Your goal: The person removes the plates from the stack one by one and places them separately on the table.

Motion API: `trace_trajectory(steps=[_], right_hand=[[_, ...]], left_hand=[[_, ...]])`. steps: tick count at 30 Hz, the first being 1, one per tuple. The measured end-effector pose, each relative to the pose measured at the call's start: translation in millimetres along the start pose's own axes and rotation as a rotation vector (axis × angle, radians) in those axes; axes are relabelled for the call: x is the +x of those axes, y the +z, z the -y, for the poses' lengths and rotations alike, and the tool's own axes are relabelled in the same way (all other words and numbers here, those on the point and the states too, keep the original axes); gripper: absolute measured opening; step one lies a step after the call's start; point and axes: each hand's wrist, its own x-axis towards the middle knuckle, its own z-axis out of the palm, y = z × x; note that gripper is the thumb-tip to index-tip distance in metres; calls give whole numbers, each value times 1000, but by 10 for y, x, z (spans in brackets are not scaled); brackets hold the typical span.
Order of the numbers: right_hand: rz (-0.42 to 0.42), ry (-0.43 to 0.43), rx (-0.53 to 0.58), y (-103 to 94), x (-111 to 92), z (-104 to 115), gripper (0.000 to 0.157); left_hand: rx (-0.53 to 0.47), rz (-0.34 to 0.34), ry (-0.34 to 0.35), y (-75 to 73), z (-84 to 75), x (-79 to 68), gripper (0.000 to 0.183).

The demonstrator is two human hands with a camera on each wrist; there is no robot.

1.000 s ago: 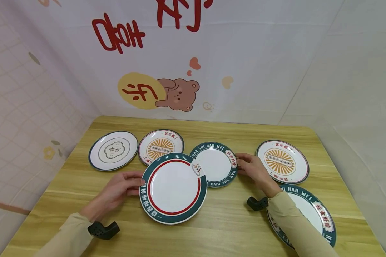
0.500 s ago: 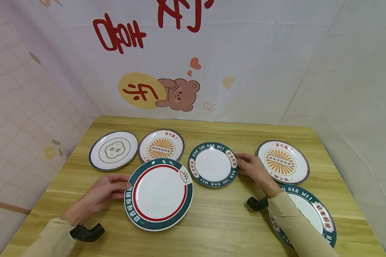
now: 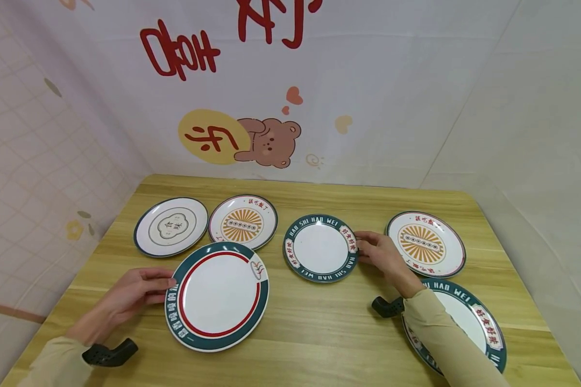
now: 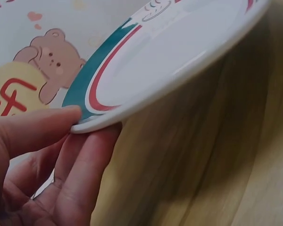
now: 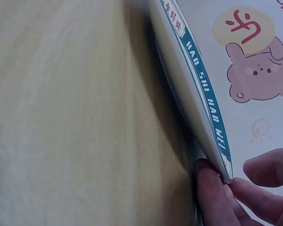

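Note:
My left hand pinches the left rim of a large plate with a green band and a red ring. In the left wrist view, the thumb lies on top of that rim and fingers support it below, with the plate tilted above the tabletop. A smaller plate with a green lettered rim sits at the middle of the table. At its right edge rests my right hand. The right wrist view shows fingertips touching the small plate's edge, while the thumb stays apart from it.
A white plate with a blue edge and a sunburst plate lie at the back left. Another sunburst plate is on the right, and a large green-rimmed plate lies partly beneath my right forearm. A printed cloth hangs behind the table.
My left hand has carried the large plate leftward and slightly toward me, off the small plate that it partly covered in view. The right hand has kept its place.

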Motion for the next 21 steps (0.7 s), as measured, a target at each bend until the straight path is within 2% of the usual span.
trace_trajectory(steps=[4, 13, 21], right_hand=[[-4, 5, -4, -3, -6, 5, 45], [-3, 3, -3, -4, 2, 4, 44], [-8, 11, -7, -11, -2, 6, 44]], left_hand=[[-2, -5, -17, -102, 17, -18, 17], [9, 47, -26, -338, 75, -63, 23], [-7, 140, -36, -592, 114, -107, 27]])
